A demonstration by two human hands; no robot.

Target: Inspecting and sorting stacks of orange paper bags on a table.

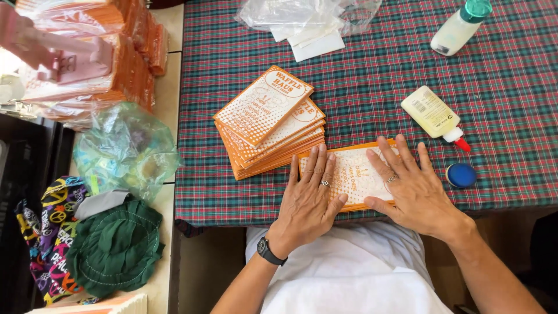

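Observation:
An orange-and-white printed paper sleeve (356,168) lies flat at the near edge of the plaid table (372,87). My left hand (309,200) presses flat on its left part, fingers spread. My right hand (410,186) presses flat on its right part, fingers spread too. Both hands wear rings; the left wrist carries a black watch. A stack of the same orange sleeves (270,122) sits just left of it, fanned and slightly askew.
A yellowish glue bottle with a red tip (435,116) lies right of my hands, beside a blue round cap (461,175). A white bottle with a green cap (460,26) and clear plastic bags (308,20) lie at the far edge. Wrapped orange bundles (87,46), a crumpled bag (125,148) and cloth (113,247) fill the left counter.

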